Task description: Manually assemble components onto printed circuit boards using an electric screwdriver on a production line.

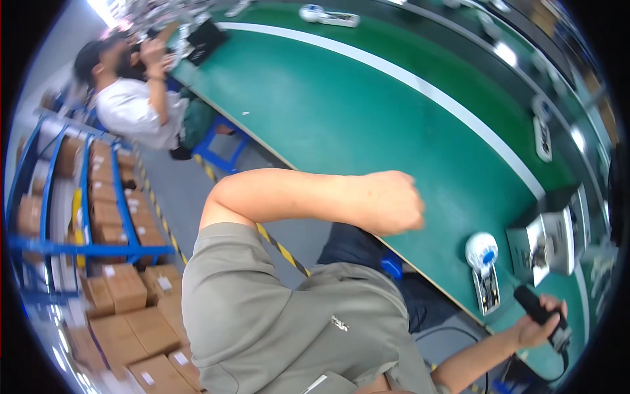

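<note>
My left hand (394, 203) is curled into a fist above the green table, with the forearm bent across in front of me. Its fingers are turned away, so whatever they may hold is hidden. At the lower right, my right hand (543, 325) grips a black corded electric screwdriver (535, 305), its cable trailing down. Between the hands lies a white handheld device (482, 249) with a round head and blue centre. The device's handle is open and shows its inner parts. Neither hand touches it.
A metal box-like fixture (548, 240) stands right of the device. Similar white devices (329, 16) lie along the far strip and right side (542, 138). A co-worker (134, 105) sits at the table's far left. Blue shelving (85, 249) with cardboard boxes (134, 331) stands left.
</note>
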{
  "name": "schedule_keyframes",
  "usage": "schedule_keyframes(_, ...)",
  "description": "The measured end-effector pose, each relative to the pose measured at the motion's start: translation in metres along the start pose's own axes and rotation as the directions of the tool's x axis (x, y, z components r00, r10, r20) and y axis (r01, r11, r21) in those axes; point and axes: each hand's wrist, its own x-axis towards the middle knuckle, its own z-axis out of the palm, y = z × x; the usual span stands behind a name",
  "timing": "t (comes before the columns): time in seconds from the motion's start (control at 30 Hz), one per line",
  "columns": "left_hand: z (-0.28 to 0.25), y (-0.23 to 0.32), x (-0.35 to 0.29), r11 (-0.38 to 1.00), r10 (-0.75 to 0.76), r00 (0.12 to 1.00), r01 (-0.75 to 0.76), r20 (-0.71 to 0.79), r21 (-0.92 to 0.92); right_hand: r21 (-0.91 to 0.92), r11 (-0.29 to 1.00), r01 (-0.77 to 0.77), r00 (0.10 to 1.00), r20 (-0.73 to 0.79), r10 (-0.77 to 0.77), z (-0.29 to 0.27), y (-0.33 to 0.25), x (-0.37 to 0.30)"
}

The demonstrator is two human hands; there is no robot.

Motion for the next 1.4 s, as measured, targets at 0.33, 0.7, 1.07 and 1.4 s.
schedule_keyframes(0.33,-0.079,0.043,-0.019,0.514,-0.156,0.623,-0.612,-0.767,-0.601,-0.135,0.991,0.002,0.989,-0.145,-0.022,-0.024,0.034,0.026)
schedule_keyframes(0.7,-0.092,0.082,0.055,-0.132,-0.028,0.332,-0.936,-0.943,-0.326,-0.072,0.990,-0.122,0.991,-0.061,0.117,-0.074,0.032,0.007)
schedule_keyframes(1.07,-0.099,0.105,0.076,-0.014,-0.068,0.238,-0.971,-0.969,-0.237,-0.070,0.997,-0.029,0.997,-0.077,0.024,-0.042,0.030,-0.001)
schedule_keyframes(1.4,-0.084,0.115,0.085,-0.199,-0.138,0.432,-0.893,-0.891,-0.403,-0.132,0.991,0.004,0.998,-0.069,-0.013,-0.019,0.019,-0.004)
